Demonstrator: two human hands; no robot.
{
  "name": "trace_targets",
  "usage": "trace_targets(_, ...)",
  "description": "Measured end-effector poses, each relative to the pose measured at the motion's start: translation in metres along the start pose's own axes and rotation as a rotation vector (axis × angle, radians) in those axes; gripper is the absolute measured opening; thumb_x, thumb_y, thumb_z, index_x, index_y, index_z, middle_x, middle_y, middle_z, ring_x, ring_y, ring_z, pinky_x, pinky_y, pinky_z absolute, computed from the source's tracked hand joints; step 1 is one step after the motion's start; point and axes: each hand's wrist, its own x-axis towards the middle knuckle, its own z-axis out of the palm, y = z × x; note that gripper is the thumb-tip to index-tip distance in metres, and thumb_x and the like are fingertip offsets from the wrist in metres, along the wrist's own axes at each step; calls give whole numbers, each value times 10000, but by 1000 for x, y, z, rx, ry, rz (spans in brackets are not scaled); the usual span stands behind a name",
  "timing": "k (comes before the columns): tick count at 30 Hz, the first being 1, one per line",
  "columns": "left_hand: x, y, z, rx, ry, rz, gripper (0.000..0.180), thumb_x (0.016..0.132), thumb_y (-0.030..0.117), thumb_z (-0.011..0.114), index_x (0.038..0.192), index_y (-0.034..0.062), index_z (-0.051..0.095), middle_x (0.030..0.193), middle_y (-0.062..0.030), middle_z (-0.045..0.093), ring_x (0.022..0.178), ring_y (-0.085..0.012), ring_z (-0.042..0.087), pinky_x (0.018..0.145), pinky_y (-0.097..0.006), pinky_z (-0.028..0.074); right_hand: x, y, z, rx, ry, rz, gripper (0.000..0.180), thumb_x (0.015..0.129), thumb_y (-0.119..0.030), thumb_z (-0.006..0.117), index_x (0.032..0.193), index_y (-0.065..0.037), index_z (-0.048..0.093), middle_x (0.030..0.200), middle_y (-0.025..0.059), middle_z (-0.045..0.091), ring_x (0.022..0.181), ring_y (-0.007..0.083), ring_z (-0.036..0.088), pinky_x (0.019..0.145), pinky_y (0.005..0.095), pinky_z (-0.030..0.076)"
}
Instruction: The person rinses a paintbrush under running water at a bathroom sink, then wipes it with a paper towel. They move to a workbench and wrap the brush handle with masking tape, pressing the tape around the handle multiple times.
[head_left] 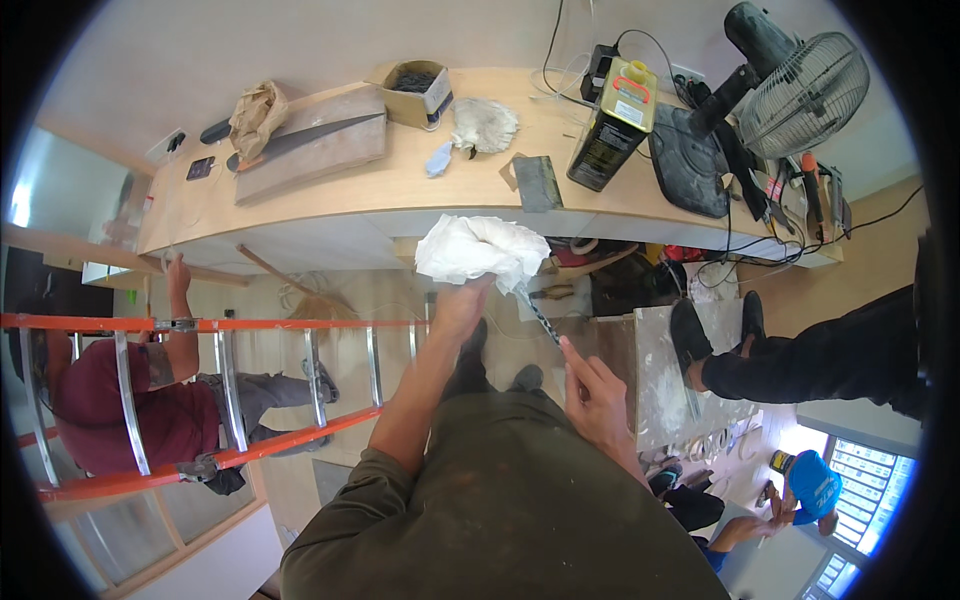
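Note:
My left hand is closed around the underside of a lumpy white mass; whether it is putty or crumpled cloth I cannot tell. My right hand grips the lower end of a thin, dark tool with a patterned handle. The tool's upper end meets the right underside of the white mass, and its tip is hidden there. Both hands are in front of my body, short of the long wooden counter. Closest to the white mass on the counter is a grey-green sheet of sandpaper.
An orange-railed ladder spans the left, with a person in maroon behind it. The counter bears a handsaw, a box of dark screws, a white rag, a metal can and a fan. Other people are at right.

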Motion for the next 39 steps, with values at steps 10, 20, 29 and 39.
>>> trace_targets(10, 7, -5, 5, -24, -38, -54, 409, 862, -141, 604, 1225, 48, 592, 1178, -46, 650, 1132, -180, 626, 992, -330, 504, 2, 2, 0, -61, 18, -17, 580, 852, 58, 664, 1386, -167, 631, 712, 69, 478, 515, 195, 474, 502, 346, 428)
trace_targets(20, 19, -3, 4, -161, 5, -142, 406, 869, -70, 576, 1259, 42, 577, 1202, -56, 654, 1122, -198, 634, 1026, -360, 493, 4, 3, 0, -74, 28, -7, 590, 855, 40, 664, 1400, -182, 620, 726, 65, 509, 544, 199, 502, 530, 351, 452)
trace_targets(29, 36, -3, -4, -190, -82, -212, 428, 860, -22, 622, 1276, 69, 575, 1206, -50, 656, 1143, -212, 629, 1007, -376, 495, 10, -7, 3, -39, 50, 25, 561, 866, 42, 654, 1390, -156, 624, 719, 86, 497, 547, 220, 497, 537, 352, 447)
trace_targets(39, 69, 0, -4, -21, -168, -229, 395, 885, -69, 603, 1259, 56, 584, 1204, -74, 669, 1141, -220, 643, 982, -393, 522, 10, -21, 11, -19, 148, 150, 508, 879, 49, 653, 1354, -131, 651, 696, 85, 495, 537, 191, 479, 523, 324, 433)
